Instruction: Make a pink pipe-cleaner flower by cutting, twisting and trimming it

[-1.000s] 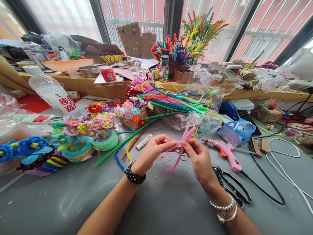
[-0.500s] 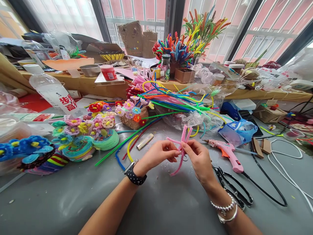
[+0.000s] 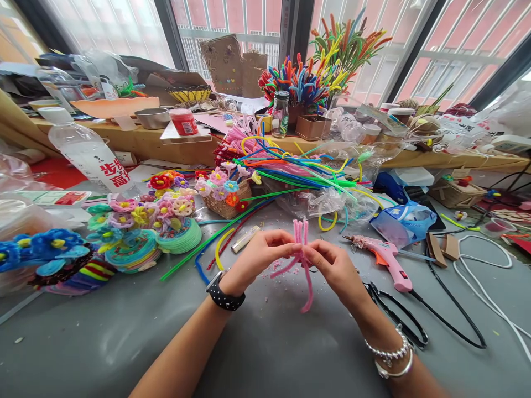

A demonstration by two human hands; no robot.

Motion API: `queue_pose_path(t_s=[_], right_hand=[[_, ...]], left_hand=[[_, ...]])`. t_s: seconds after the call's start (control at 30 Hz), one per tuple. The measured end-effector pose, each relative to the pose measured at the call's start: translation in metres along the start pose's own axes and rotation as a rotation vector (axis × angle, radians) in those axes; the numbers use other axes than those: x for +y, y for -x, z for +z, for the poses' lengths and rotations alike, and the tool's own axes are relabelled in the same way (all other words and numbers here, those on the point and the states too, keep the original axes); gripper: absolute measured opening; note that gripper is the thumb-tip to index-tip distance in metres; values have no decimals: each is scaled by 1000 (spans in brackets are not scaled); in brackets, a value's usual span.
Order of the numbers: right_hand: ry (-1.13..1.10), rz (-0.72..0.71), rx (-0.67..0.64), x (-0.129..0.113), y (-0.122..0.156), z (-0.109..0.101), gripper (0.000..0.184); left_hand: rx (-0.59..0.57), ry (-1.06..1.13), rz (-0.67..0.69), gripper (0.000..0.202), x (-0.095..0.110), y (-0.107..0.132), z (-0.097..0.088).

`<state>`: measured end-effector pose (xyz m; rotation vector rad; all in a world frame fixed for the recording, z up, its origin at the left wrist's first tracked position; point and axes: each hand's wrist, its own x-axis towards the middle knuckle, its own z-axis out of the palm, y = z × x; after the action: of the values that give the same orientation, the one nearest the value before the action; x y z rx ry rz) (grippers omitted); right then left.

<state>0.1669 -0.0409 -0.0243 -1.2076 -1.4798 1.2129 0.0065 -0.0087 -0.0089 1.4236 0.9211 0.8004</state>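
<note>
Between my two hands is a small bunch of pink pipe cleaners (image 3: 307,287), pinched at its middle. Short ends stick up above the fingers, and two longer ends hang below, one of them bent to the left. My left hand (image 3: 269,251), with a dotted black watch strap at the wrist, is closed on the bunch from the left. From the right, thumb and fingers of my right hand (image 3: 332,265) grip it at the same spot. Tiny pink bits lie on the grey table (image 3: 265,342) beneath.
Right of my hands lie a pink glue gun (image 3: 388,257) and black-handled pliers or scissors (image 3: 400,318). Behind is a heap of coloured pipe cleaners (image 3: 298,166). Flower-topped pots (image 3: 178,235) and a tilted bottle (image 3: 89,152) stand left. A pale stick-like piece (image 3: 245,239) lies near my left hand.
My left fingers have closed on the pink bunch beside my right fingers. The bunch has turned more upright, its top ends now drawn together, and moved slightly left.
</note>
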Motion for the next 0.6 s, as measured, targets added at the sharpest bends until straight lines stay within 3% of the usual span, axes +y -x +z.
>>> queue_pose_path(t_s=[0.17, 0.43, 0.6], right_hand=[[-18, -12, 42, -2, -1, -5, 23], [-250, 27, 87, 2, -2, -5, 21], [-332, 45, 75, 0, -2, -5, 18]], left_hand=[[-56, 44, -64, 24, 5, 2, 2], [-164, 248, -154, 22, 3, 2, 8], [-156, 251, -171, 21, 2, 3, 11]])
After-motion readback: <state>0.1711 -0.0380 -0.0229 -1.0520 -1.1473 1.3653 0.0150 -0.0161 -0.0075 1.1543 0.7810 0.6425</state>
